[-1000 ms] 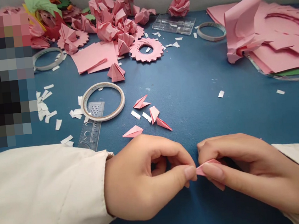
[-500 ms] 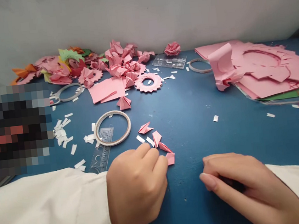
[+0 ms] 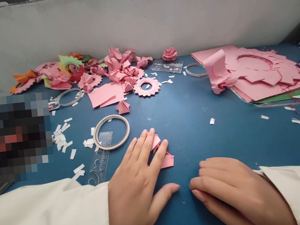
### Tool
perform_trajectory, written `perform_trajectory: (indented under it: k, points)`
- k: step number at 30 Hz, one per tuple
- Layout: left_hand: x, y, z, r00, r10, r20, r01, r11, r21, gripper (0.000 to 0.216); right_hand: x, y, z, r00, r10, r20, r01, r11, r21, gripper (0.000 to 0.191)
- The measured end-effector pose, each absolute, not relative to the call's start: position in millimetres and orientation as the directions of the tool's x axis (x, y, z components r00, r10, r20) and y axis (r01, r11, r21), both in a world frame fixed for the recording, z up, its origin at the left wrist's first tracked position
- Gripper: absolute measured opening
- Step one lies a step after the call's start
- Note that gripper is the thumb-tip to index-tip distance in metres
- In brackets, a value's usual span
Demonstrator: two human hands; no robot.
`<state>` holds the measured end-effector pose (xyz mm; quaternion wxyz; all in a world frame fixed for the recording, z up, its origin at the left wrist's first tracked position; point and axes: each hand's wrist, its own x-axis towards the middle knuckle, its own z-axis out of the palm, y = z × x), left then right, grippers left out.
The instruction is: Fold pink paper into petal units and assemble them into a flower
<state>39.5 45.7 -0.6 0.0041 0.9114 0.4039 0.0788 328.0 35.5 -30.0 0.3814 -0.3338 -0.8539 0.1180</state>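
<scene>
My left hand [image 3: 143, 177] lies flat with its fingers spread, holding nothing. Under and between its fingers are small folded pink paper pieces [image 3: 167, 161], partly covered by the hand. My right hand [image 3: 232, 186] rests on the blue table to the right, its fingers together and curled, the thumb tucked below them. I see nothing in it. Beyond my left hand lies a roll of double-sided tape [image 3: 127, 129], overlapping a clear plastic ruler [image 3: 99, 168]. A small folded pink paper piece [image 3: 123, 107] sits just behind the tape.
White paper scraps [image 3: 60, 138] lie at left. Along the wall are a heap of folded paper flowers [image 3: 119, 71], a pink paper ring [image 3: 147, 87], a clear plastic case [image 3: 167, 66] and another tape roll [image 3: 196, 74]. Large pink sheets [image 3: 260, 95] lie at right. A pixelated patch hides the far left.
My left hand has opened from a closed fist and spread flat over the folded pieces. My right hand has shifted slightly left and turned more palm-down. The view has tilted up a little.
</scene>
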Motion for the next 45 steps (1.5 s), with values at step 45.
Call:
perform_trajectory:
  k: [45]
  points:
    - [62.2, 57.9, 4.0, 0.562, 0.694, 0.45, 0.643, -0.709, 0.291, 0.026, 346.3, 49.5, -15.3, -0.642, 0.578, 0.503, 0.571, 0.799, -0.189, 0.018]
